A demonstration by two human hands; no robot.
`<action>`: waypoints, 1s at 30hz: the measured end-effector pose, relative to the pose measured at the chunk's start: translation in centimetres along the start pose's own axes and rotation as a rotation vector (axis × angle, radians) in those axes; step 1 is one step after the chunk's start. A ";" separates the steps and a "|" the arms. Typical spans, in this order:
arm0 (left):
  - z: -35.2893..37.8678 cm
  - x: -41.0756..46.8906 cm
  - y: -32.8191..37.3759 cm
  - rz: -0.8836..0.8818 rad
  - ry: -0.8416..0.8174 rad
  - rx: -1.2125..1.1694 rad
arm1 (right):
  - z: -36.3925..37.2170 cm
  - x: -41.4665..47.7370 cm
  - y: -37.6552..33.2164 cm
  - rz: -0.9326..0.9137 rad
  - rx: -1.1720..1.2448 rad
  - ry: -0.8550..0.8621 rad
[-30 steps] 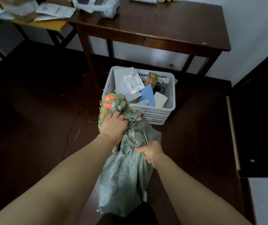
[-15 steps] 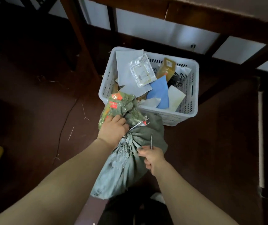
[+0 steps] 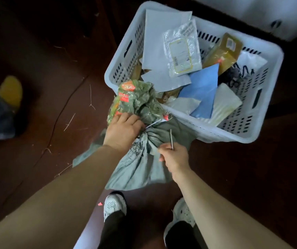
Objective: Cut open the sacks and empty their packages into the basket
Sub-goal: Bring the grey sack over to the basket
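Note:
A grey-green woven sack (image 3: 144, 166) leans on the floor against the near corner of a white plastic basket (image 3: 262, 112). Its gathered neck (image 3: 138, 103), with orange print, pokes up over the basket's rim and is tied by a thin white band. My left hand (image 3: 123, 131) grips the neck just below the bunched top. My right hand (image 3: 175, 155) holds a thin metal blade (image 3: 171, 138), tip pointing up, close to the tied neck. The basket holds several packages: white mailers, a blue envelope, a yellow box.
My two white shoes (image 3: 114, 206) stand on the dark red floor just below the sack. A yellow shoe and dark trouser leg (image 3: 9, 94) of another person show at the left edge. A white wall panel (image 3: 269, 13) is behind the basket.
The view has tipped down and closer to the sack and basket. My left hand keeps its grip on the neck. My right hand with the blade has stayed near the tie.

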State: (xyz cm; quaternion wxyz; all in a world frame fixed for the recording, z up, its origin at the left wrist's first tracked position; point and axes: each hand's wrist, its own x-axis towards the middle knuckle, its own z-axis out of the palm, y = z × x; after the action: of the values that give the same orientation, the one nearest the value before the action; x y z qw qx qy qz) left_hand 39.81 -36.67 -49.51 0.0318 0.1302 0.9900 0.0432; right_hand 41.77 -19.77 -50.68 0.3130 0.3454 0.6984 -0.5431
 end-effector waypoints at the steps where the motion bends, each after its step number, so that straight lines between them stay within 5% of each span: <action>1: 0.6 0.0 -0.1 -0.008 0.028 -0.013 | 0.2 0.7 0.0 -0.107 -0.040 0.098; 4: 3.2 -0.3 -0.5 -0.021 0.050 -0.052 | 1.3 2.8 -0.2 -0.369 -0.075 0.168; 8: 6.7 0.0 -1.1 -0.233 -0.013 -0.257 | 3.8 7.3 0.7 -0.304 -0.001 -0.171; 13: 10.3 2.6 -1.7 -0.546 0.170 -0.262 | 5.2 12.1 2.9 -0.304 0.032 -0.035; 20: 16.2 3.0 -5.2 -0.826 -0.011 -0.732 | 8.2 16.5 1.5 -0.586 -0.155 -0.025; 23: 18.4 4.3 -7.5 -0.837 -0.050 -0.709 | 10.6 18.5 0.4 -0.699 -0.246 -0.080; 27: 20.7 5.4 -9.6 -0.861 0.086 -0.822 | 12.1 20.1 -1.0 -0.621 -0.413 -0.182; 30: 21.5 4.2 -10.9 -0.959 0.204 -0.989 | 12.1 19.7 -1.6 -0.556 -0.367 -0.418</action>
State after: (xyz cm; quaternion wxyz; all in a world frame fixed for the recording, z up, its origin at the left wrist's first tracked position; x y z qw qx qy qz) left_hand 34.59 -44.45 -72.17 0.0097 -0.3558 0.8004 0.4824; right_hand 30.05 -29.05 -68.43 0.3461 -0.0367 0.7720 -0.5318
